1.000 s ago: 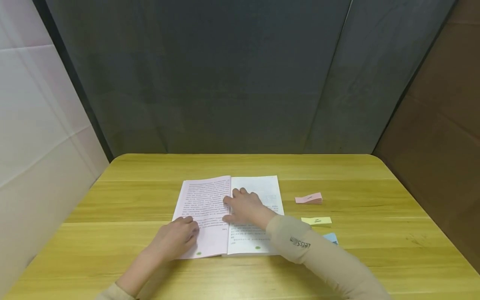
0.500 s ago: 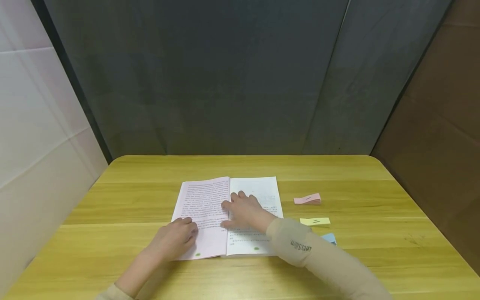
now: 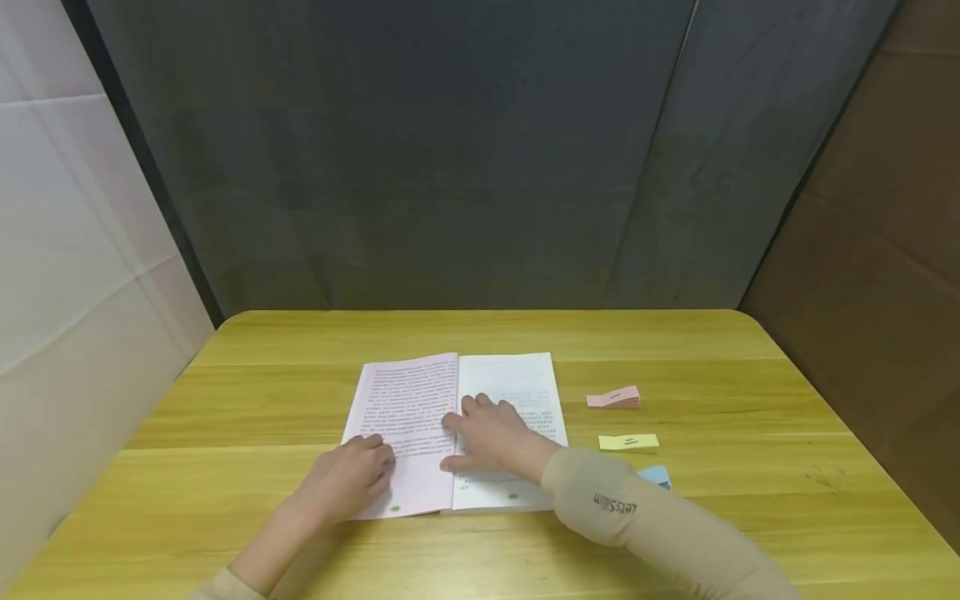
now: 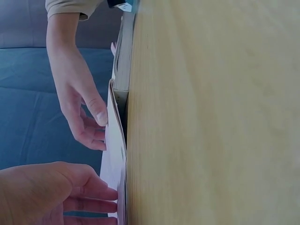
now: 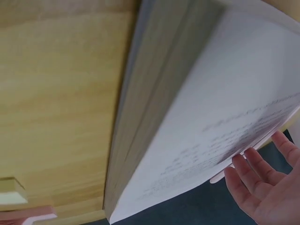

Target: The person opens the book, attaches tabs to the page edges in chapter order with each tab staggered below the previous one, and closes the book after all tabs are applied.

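Note:
An open book (image 3: 405,392) lies on the table, its left page pinkish and its right page white, both printed with text. My left hand (image 3: 351,475) rests its fingertips on the lower left part of the pink page. In the left wrist view, that hand (image 4: 61,192) has its fingers against the page surface. My right hand (image 3: 487,435) lies across the middle of the book, fingers spread and touching at the spine, thumb reaching onto the pink page. The right wrist view shows the right hand's fingers (image 5: 255,171) at the inner side of the white page (image 5: 225,103).
To the right of the book, small sticky-note strips lie in a column: pink (image 3: 615,397), yellow (image 3: 628,442) and blue (image 3: 656,477). The right sleeve (image 3: 645,517) passes close by the blue one. The wooden table (image 3: 225,467) is bounded by a dark panel (image 3: 450,167) behind.
My right hand has slid a little down along the spine, toward the near edge of the book. The left hand stays in place on the pink page.

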Available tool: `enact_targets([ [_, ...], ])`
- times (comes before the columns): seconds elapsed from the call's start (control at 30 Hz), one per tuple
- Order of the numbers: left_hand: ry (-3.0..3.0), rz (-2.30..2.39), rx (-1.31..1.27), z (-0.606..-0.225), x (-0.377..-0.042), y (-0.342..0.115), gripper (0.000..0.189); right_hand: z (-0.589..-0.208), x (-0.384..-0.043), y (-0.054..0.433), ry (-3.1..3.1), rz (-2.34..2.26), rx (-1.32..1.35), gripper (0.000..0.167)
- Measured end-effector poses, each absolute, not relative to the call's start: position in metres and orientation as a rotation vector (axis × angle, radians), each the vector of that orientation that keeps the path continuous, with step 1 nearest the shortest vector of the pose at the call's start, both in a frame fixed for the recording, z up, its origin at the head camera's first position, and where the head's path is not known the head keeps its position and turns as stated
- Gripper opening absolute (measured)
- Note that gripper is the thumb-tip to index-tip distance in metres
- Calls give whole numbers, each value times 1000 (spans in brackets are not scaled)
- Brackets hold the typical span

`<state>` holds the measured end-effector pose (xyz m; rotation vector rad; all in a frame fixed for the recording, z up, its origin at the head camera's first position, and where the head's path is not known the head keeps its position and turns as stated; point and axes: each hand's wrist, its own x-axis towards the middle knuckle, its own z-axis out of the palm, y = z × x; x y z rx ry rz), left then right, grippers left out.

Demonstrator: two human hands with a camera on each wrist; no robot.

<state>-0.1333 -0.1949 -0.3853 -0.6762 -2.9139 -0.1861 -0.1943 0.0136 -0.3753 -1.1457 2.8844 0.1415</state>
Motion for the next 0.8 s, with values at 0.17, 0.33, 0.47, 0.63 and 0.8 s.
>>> enact_targets([
  [0.17, -2911, -187, -681, -385, -133, -195, 4, -374, -194, 14, 2883, 141, -1150, 60],
  [0.33, -2932, -195, -673, -385, -132, -194, 3, -376, -191, 14, 2880, 139, -1152, 60],
  [0.47, -2935, -192, -676, -386, -132, -194, 4, -377, -185, 15, 2874, 135, -1191, 59],
  [0.63, -2914, -178, -680, -387, -132, -195, 4, -377, -178, 18, 2868, 166, -1243, 60],
  [0.8, -2902, -168, -688, -387, -134, -194, 4, -377, -176, 20, 2874, 180, -1263, 61],
])
